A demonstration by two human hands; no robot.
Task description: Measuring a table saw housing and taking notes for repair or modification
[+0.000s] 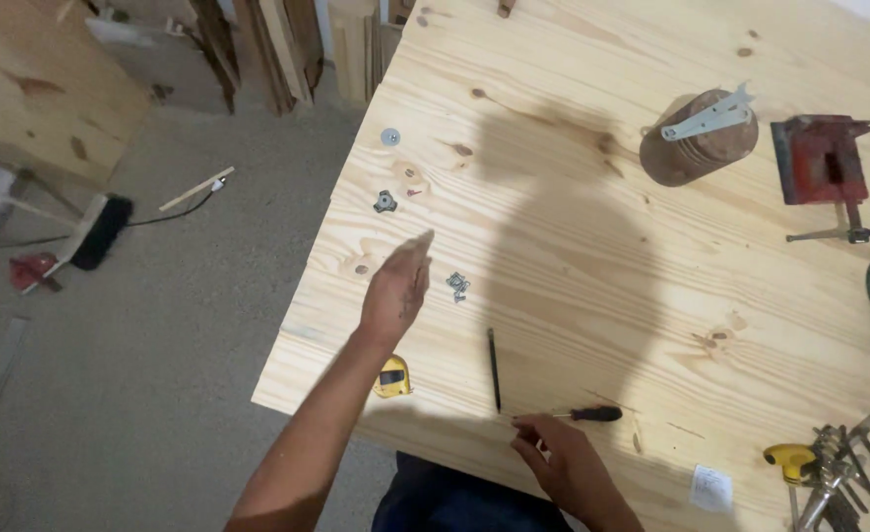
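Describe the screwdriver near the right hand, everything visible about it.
The small black-handled screwdriver lies flat on the pale pine tabletop near its front edge, handle pointing right, thin metal shaft pointing left. The right hand has its fingertips at the shaft's tip, seemingly touching it. A dark pencil lies just left of it, apart.

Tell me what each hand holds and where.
The right hand pinches the metal shaft end of a black-handled screwdriver on the table. The left hand hovers open, holding nothing.

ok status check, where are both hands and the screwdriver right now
Left hand open, raised over the table. Right hand pinching the screwdriver shaft tip. Pencil and tape measure lie between them.
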